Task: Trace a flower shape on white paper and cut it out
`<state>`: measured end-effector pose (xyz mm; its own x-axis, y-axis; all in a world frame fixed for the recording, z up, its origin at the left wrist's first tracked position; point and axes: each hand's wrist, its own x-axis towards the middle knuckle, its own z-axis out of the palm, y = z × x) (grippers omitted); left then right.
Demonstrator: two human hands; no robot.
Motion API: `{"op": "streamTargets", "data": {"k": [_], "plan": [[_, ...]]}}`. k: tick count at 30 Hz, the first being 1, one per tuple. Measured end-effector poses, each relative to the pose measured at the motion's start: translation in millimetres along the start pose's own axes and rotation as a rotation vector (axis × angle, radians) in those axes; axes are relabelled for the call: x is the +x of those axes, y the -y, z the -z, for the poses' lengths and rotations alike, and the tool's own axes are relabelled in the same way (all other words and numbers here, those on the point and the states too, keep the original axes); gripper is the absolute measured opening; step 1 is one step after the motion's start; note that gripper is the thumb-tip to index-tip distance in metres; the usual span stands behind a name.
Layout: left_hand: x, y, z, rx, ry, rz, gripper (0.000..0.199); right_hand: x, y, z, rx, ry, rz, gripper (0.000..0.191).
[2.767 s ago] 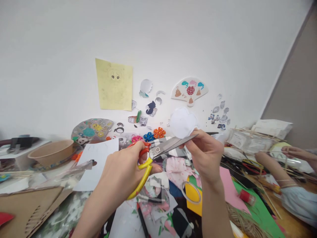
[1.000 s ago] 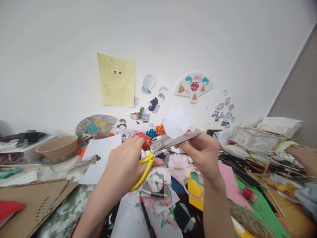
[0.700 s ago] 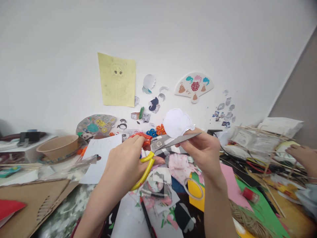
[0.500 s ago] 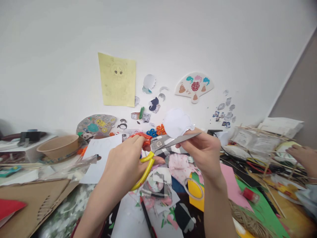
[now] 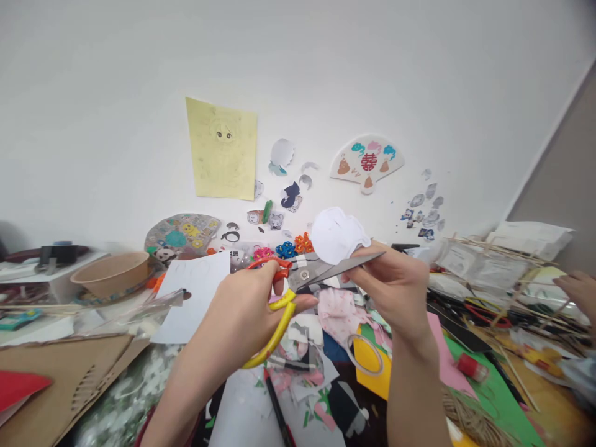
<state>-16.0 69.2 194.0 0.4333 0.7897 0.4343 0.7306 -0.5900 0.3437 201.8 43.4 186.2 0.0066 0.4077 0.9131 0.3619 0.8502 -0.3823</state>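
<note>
My left hand (image 5: 237, 316) is shut on the yellow and orange handles of a pair of long-bladed scissors (image 5: 316, 271), with the steel blades nearly closed and pointing right. My right hand (image 5: 391, 292) pinches a white paper cutout (image 5: 335, 236) with a scalloped, cloud-like outline. That hand sits just behind the blades, and the cutout's lower edge lies at the upper blade. The paper's held edge is hidden by my fingers.
Paper scraps (image 5: 298, 354), a black marker (image 5: 274, 403), a tape roll (image 5: 365, 355) and coloured card crowd the table. Left stand a paper bowl (image 5: 112, 273) and cardboard (image 5: 60, 385). A co-worker's hand (image 5: 577, 292) is at the right edge, beyond wooden sticks (image 5: 512, 279).
Both hands and the scissors have shifted slightly right, and the view has tilted a little. The cutout stays pinched in my right hand, and the blades stay nearly closed.
</note>
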Motion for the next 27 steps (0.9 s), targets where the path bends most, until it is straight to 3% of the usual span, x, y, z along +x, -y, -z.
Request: {"op": "streamTargets", "data": {"k": [27], "plan": [[-2.0,3.8,-4.9,-0.048,-0.022,-0.001,0.047,-0.9,-1.9,-8.9,-0.004,-0.080,0.084,0.018]]}}
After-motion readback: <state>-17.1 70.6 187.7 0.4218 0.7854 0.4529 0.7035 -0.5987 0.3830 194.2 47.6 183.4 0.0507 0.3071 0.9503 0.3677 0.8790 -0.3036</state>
